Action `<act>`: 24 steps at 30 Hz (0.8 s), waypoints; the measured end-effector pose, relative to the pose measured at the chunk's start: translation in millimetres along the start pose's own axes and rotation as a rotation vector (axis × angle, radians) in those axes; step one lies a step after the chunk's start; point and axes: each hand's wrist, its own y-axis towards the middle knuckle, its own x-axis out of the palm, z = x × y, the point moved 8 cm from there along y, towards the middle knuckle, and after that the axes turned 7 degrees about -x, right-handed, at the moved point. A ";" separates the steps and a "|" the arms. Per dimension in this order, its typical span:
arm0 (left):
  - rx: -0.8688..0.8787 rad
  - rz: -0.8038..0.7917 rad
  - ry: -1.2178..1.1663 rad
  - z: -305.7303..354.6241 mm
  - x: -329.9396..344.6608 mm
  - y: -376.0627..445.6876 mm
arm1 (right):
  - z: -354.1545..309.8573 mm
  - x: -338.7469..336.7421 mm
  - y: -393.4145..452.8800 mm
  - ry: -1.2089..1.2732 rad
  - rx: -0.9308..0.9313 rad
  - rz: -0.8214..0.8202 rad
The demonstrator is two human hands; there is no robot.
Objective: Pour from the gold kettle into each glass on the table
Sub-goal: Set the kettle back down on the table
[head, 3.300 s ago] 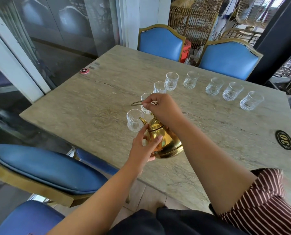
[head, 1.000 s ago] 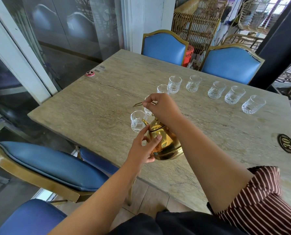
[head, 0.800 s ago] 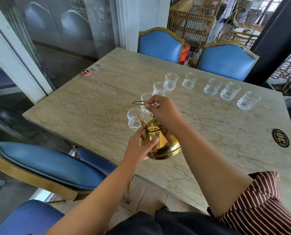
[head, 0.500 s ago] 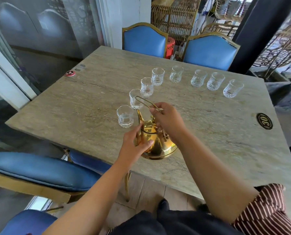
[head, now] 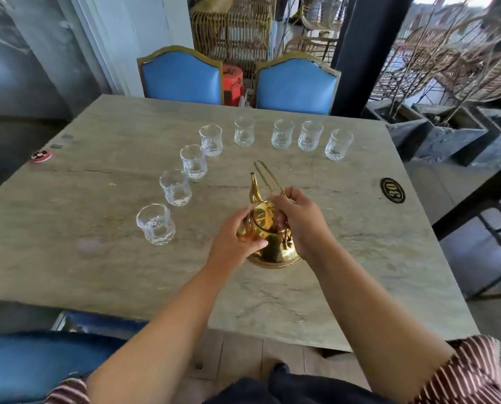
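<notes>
Head view shows the kettle (head: 272, 243) standing on the table (head: 103, 263), toward the near edge and well apart from the glasses (head: 156, 224). My right hand (head: 300, 220) is curled around its wire handle; my left hand (head: 234, 240) cups its body. I seem to be between pours, though I cannot tell which glasses hold liquid. Next, I'd lift and tip the spout over an unfilled glass.
</notes>
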 end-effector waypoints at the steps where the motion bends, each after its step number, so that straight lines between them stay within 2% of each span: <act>1: 0.005 0.001 0.012 6.9 7.0 8.4 | 0.8 -8.8 6.8 0.009 0.001 0.019; 11: -0.023 -0.034 0.013 38.6 65.9 76.0 | 19.1 -65.3 70.8 0.106 0.022 0.090; 24: -0.058 -0.018 -0.074 29.8 78.8 95.6 | 37.2 -69.6 93.1 0.094 0.007 0.035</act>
